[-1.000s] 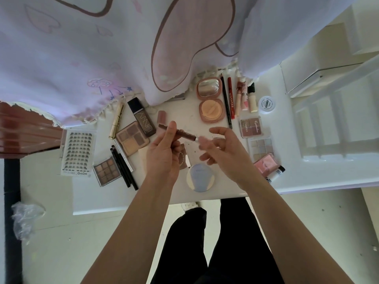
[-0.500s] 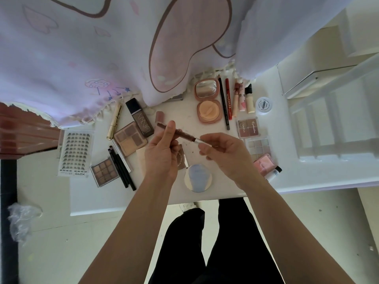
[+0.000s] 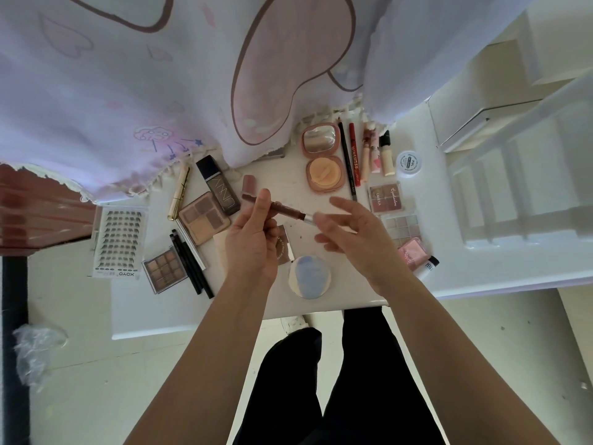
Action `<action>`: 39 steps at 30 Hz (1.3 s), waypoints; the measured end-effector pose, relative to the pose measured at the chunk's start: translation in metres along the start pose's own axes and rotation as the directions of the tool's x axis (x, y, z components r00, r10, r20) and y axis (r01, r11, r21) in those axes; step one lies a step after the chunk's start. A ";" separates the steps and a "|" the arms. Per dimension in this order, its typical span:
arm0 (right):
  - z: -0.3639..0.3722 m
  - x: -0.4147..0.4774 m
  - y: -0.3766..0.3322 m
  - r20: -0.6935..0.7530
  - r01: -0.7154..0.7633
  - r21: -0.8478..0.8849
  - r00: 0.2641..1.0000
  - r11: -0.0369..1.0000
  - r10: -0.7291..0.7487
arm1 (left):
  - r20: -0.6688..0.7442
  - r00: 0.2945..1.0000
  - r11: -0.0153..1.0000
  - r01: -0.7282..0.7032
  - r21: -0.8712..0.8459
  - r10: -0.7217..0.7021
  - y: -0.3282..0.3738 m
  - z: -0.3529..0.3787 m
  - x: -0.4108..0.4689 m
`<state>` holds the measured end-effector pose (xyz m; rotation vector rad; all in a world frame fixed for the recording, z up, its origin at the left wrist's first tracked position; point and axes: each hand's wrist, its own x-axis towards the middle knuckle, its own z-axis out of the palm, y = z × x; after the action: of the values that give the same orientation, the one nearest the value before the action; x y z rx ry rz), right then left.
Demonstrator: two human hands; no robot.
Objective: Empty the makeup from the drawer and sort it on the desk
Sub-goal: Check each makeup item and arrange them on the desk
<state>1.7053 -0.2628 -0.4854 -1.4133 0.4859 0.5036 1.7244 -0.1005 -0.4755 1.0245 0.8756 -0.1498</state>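
My left hand [image 3: 252, 242] grips a slim brown makeup pencil [image 3: 285, 209] above the white desk [image 3: 324, 194], its silver tip pointing right. My right hand [image 3: 353, 232] hovers just right of that tip with fingers spread, blurred, and I cannot tell if a fingertip touches it. Makeup lies sorted around my hands: eyeshadow palettes [image 3: 203, 218] and black pencils [image 3: 191, 263] on the left, an open peach compact [image 3: 324, 160], liners and lip tubes [image 3: 373, 155] at the back, pink palettes [image 3: 385, 197] on the right. A round iridescent compact [image 3: 309, 277] sits near the front edge.
A lilac printed curtain [image 3: 160, 75] hangs over the desk's back. A false-lash card [image 3: 118, 240] lies at the left edge, a small white jar [image 3: 408, 163] at the back right. White shelving [image 3: 519, 187] stands to the right. My dark trouser legs [image 3: 337, 380] are below the desk.
My right hand has let go of the pencil's silver tip and opened its fingers. My left hand holds the pencil in about the same place.
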 end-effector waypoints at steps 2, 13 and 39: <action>0.002 -0.001 -0.002 0.029 -0.043 0.031 0.999 0.999 0.042 | 0.009 1.000 1.000 -0.004 -0.005 0.004 0.000 0.000 0.000; 0.002 -0.006 0.002 0.034 -0.008 0.000 0.999 1.000 0.008 | 0.010 1.000 1.000 -0.023 -0.003 0.023 -0.003 -0.001 -0.003; -0.019 0.001 0.012 -0.142 0.091 0.131 0.987 0.987 -0.072 | 0.011 0.984 0.979 0.177 -0.103 -0.177 -0.015 0.000 0.007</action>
<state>1.6988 -0.2804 -0.4971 -1.3349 0.5600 0.3022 1.7220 -0.1061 -0.4906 0.8486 0.9636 -0.2527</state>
